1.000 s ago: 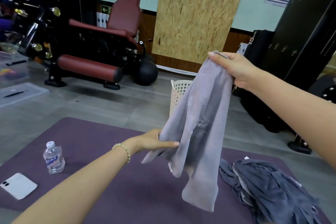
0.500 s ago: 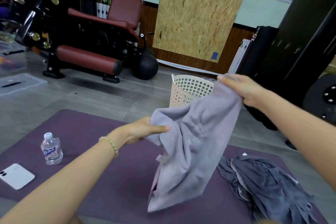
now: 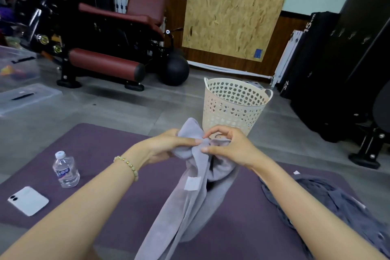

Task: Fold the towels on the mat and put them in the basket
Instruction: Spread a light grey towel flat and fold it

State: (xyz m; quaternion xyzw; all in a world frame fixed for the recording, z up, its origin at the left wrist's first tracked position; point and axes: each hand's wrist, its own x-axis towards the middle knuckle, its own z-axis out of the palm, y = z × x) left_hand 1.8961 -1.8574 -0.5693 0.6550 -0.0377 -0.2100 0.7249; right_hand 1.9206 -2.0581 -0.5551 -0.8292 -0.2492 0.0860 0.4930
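A light grey towel (image 3: 190,202) with a white label hangs bunched from both my hands above the purple mat (image 3: 101,158). My left hand (image 3: 168,145) pinches its upper edge between thumb and fingers. Close beside it, my right hand (image 3: 228,148) grips the same bunched top, fingers curled. The towel's lower part trails down toward me onto the mat. A cream perforated basket (image 3: 234,105) stands just past the mat's far edge, behind my hands. A crumpled dark grey towel (image 3: 329,202) lies on the mat at the right.
A small water bottle (image 3: 65,170) and a white phone (image 3: 28,200) sit on the mat's left part. Beyond lie a red gym machine (image 3: 114,34), a black ball (image 3: 175,70), clear bins (image 3: 25,95) on the left, and black equipment (image 3: 341,74) on the right.
My right hand came down from high on the right to meet my left hand. The towel went from spread between them to bunched at one point. The view tilted downward.
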